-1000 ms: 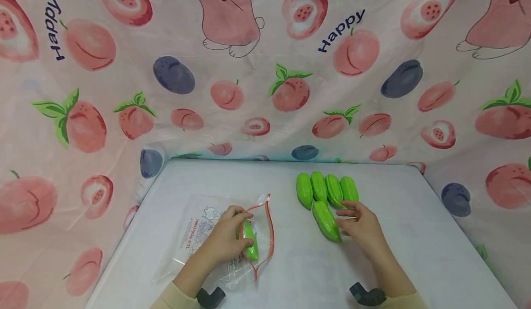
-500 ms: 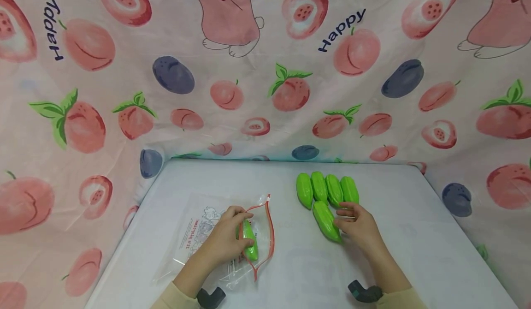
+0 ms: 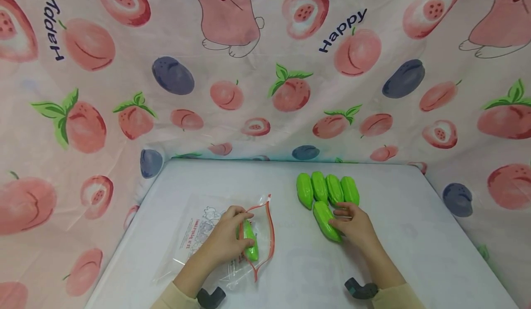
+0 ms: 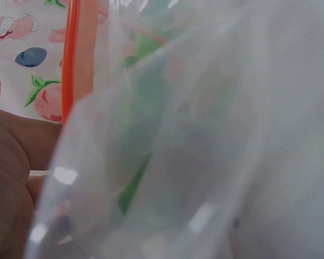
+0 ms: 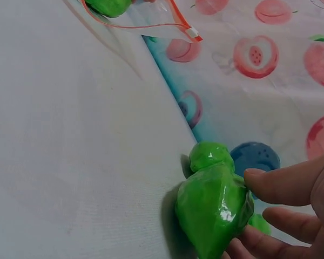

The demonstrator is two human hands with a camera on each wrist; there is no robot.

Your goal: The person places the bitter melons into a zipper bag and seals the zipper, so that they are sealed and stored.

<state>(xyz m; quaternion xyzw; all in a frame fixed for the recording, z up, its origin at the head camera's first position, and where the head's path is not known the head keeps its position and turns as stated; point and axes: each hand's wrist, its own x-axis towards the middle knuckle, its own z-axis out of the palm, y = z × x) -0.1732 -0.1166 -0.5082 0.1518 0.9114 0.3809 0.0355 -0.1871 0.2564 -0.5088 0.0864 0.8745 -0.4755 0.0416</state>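
I have a zip bag (image 3: 191, 242) near the counter's (image 3: 419, 240) left edge, one toy fruit (image 3: 250, 240) at its mouth; rightward, by the far edge, four toy fruits (image 3: 319, 187), a fifth (image 3: 324, 219) before them.

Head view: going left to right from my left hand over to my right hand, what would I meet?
Left hand → green piece in the mouth of the bag → right side of its orange rim → frontmost green piece → right hand.

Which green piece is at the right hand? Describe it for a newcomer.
On the white table, right of the clear bag, four green pieces lie in a row. The piece you want lies slanted at their near side. Unlike those four, it is out of line, beside the right hand.
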